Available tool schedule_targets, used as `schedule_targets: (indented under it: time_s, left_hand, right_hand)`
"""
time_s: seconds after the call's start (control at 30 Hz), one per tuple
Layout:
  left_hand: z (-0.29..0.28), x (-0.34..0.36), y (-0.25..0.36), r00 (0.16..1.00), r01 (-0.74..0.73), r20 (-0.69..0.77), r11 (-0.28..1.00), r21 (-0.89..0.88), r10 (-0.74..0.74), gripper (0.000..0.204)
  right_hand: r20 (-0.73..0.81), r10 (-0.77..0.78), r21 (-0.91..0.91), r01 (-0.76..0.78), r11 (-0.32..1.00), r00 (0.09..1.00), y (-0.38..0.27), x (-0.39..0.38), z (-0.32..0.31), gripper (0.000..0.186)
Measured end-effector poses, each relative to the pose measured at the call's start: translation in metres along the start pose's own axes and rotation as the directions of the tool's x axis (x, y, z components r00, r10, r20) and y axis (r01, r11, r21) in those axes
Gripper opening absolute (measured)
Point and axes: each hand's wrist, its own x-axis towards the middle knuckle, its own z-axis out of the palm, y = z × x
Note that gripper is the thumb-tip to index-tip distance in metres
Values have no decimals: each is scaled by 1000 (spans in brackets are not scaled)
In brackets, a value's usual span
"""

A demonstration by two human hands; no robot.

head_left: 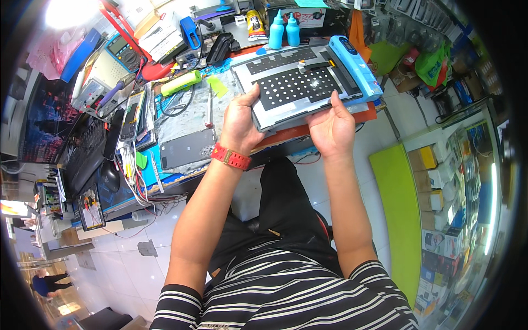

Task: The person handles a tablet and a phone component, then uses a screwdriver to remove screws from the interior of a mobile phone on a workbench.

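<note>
My left hand (pixel 242 118) grips the near left corner of a flat silver-and-black panel (pixel 289 88), its thumb along the side. The panel's black sections carry rows of light dots, with a small flex cable near the upper middle. Under the lower right edge, my right hand (pixel 333 126) holds it, thumb up against the rim and other fingers mostly hidden. A light-blue machine body (pixel 357 69) lies along the panel's right side; whether the panel rests on it, I cannot tell. An orange mat (pixel 364 113) shows beneath.
The cluttered bench holds two blue bottles (pixel 276 30), a lime cylinder (pixel 176 83), a dark phone back (pixel 187 147), a multimeter (pixel 124 49) and cables. A keyboard (pixel 88 143) is left; a glass display case (pixel 451 198) and green board (pixel 393 209) are right. Another person (pixel 47 285) appears lower left.
</note>
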Motion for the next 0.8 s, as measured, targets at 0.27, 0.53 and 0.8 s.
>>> schedule_targets:
  time_s: [0.27, 0.53, 0.8]
  left_hand:
    - [4, -3, 2, 999, 23, 40, 999, -48, -21, 34]
    - [4, -15, 13, 998, -49, 32, 998, -45, 50, 34]
    - [-27, -38, 73, 968, -18, 244, 984, -177, 62, 39]
  right_hand:
    - [27, -81, -87, 83, 993, 996, -2, 2, -9, 37]
    - [99, -32, -41, 36, 999, 995, -15, 4, -3, 44]
    - [264, 40, -81, -19, 997, 964, -46, 26, 38, 49]
